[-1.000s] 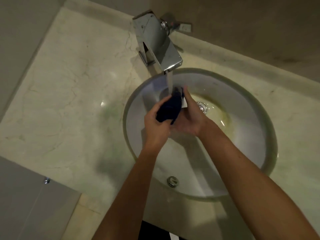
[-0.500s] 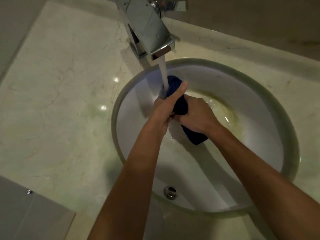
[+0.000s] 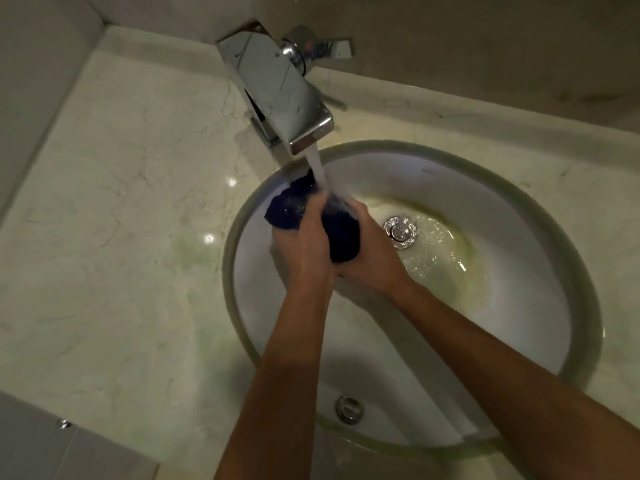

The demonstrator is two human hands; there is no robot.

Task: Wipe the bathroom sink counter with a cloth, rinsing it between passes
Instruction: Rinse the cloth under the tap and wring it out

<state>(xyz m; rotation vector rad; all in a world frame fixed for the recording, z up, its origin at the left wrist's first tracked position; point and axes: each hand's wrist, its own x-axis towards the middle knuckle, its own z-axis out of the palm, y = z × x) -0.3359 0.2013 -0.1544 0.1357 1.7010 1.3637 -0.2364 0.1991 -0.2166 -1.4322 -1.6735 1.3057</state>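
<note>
A dark blue cloth (image 3: 341, 233) is bunched between both my hands inside the round white sink basin (image 3: 519, 306). My left hand (image 3: 304, 244) grips its left part, and a wad of cloth sticks out past the fingers. My right hand (image 3: 370, 258) is curled round the right part from below. Water runs from the chrome faucet (image 3: 277, 95) straight onto the cloth and my fingers. The pale marble counter (image 3: 114, 202) surrounds the basin.
The chrome drain (image 3: 400, 231) lies right of my hands with water pooled around it. An overflow hole (image 3: 348, 407) sits in the near basin wall. The faucet lever (image 3: 318, 50) is by the back wall. A cabinet panel (image 3: 52, 445) shows at lower left.
Both hands have shifted and turned on the cloth under the running water; the cloth's free end now bulges left of my left hand. The camera view has shifted.
</note>
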